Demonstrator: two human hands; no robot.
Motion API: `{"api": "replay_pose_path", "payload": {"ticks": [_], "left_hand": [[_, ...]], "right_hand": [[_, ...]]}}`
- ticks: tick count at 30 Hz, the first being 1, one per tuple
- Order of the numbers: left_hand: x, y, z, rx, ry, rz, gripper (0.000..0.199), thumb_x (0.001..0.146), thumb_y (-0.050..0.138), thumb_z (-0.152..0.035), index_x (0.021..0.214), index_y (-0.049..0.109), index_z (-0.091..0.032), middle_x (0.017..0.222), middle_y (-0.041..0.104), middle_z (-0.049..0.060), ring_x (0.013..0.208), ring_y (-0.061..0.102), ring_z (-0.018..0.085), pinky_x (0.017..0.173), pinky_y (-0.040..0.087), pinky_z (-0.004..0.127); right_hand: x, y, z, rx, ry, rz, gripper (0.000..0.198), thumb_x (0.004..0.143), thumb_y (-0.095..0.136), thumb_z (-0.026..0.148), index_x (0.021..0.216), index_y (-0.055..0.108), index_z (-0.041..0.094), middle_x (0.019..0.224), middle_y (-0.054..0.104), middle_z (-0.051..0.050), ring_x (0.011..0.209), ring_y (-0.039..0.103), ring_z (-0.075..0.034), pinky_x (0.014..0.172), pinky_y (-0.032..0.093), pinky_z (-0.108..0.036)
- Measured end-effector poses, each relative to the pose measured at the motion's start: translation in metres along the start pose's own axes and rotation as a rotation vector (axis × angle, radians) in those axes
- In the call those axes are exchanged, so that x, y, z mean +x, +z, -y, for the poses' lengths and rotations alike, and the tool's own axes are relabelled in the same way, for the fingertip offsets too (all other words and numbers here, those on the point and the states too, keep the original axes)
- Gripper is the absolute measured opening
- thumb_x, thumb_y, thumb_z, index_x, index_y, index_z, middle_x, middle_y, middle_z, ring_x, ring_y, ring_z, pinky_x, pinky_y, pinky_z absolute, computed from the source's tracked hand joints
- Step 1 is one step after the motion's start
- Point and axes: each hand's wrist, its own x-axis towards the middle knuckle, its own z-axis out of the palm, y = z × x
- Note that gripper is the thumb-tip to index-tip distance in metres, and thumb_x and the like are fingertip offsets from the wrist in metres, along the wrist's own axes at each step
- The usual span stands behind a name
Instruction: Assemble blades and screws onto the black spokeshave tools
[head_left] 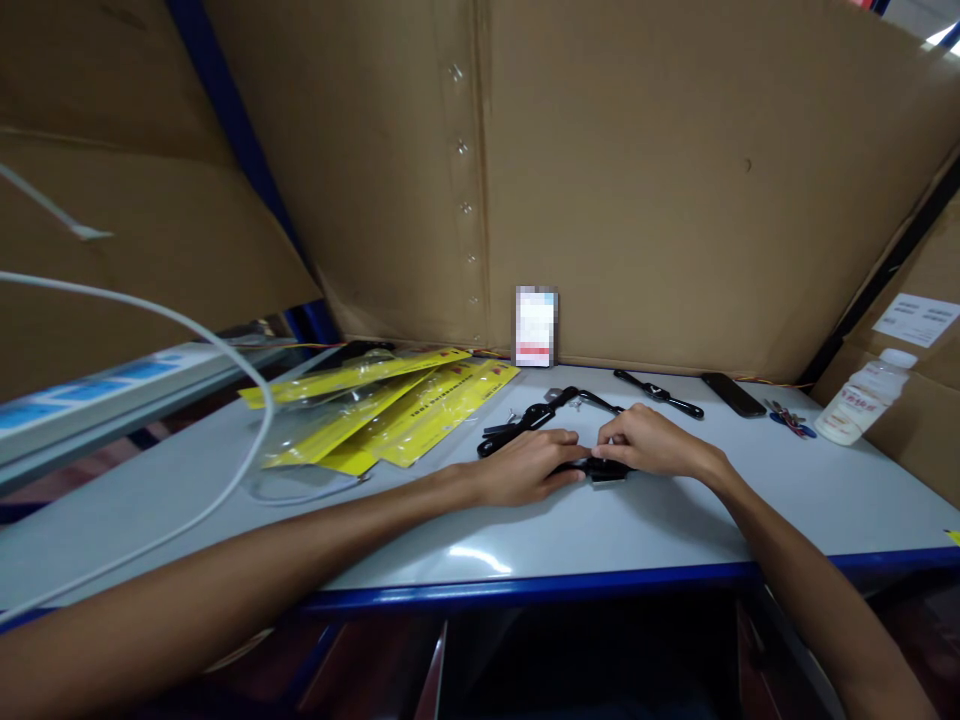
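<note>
Black part point(611, 470) sat right of frame centre.
It lay under the right hand point(654, 440), grasped; the left hand point(529, 466) pinched its left end.

The left hand point(525, 466) stretches palm-down, thumb below its fingers, toward the right hand point(652, 440), which arches with curled fingers, fingertips close together, both forearms point(300, 555) bare.

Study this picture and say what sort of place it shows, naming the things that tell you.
Probably a small assembly or packing workstation: cardboard panels screen a blue-edged table, yellow packages lie piled there, and black parts are being handled.
</note>
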Motion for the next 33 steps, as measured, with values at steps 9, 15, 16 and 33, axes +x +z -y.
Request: {"api": "replay_pose_path", "payload": {"ticks": [9, 15, 16, 33], "left_hand": [[-0.001, -0.001, 0.000, -0.068, 0.006, -0.021, 0.033, 0.103, 0.048, -0.030, 0.132, 0.062, -0.019, 0.100, 0.065, 0.008, 0.091, 0.063, 0.022, 0.081, 0.049, 0.032], [0.000, -0.003, -0.002, -0.035, -0.008, 0.015, 0.034, 0.104, 0.047, -0.030, 0.132, 0.062, -0.020, 0.102, 0.064, 0.008, 0.092, 0.064, 0.021, 0.081, 0.048, 0.030], [0.000, -0.003, -0.002, -0.033, -0.009, 0.016, 0.034, 0.104, 0.046, -0.031, 0.132, 0.062, -0.020, 0.102, 0.064, 0.008, 0.092, 0.064, 0.021, 0.081, 0.049, 0.030], [0.001, -0.001, -0.001, -0.035, -0.014, 0.018, 0.031, 0.103, 0.048, -0.031, 0.127, 0.065, -0.020, 0.106, 0.066, 0.009, 0.096, 0.065, 0.023, 0.083, 0.050, 0.032]], "right_hand": [[-0.001, -0.001, -0.001, -0.059, 0.071, -0.063, 0.013, 0.090, 0.064, 0.019, 0.096, 0.076, 0.019, 0.076, 0.066, -0.001, 0.068, 0.052, -0.013, 0.064, 0.030, -0.026], [0.003, 0.005, -0.009, -0.111, 0.031, -0.037, 0.012, 0.085, 0.065, 0.015, 0.082, 0.076, 0.020, 0.080, 0.067, -0.003, 0.071, 0.052, -0.014, 0.065, 0.031, -0.027], [0.003, 0.006, -0.008, -0.112, 0.032, -0.027, 0.013, 0.085, 0.065, 0.014, 0.081, 0.075, 0.020, 0.077, 0.066, -0.002, 0.069, 0.051, -0.014, 0.064, 0.030, -0.027], [-0.001, 0.008, 0.011, -0.208, 0.040, -0.030, 0.018, 0.080, 0.057, 0.005, 0.079, 0.070, 0.017, 0.066, 0.062, -0.001, 0.060, 0.045, -0.013, 0.058, 0.022, -0.028]]}}
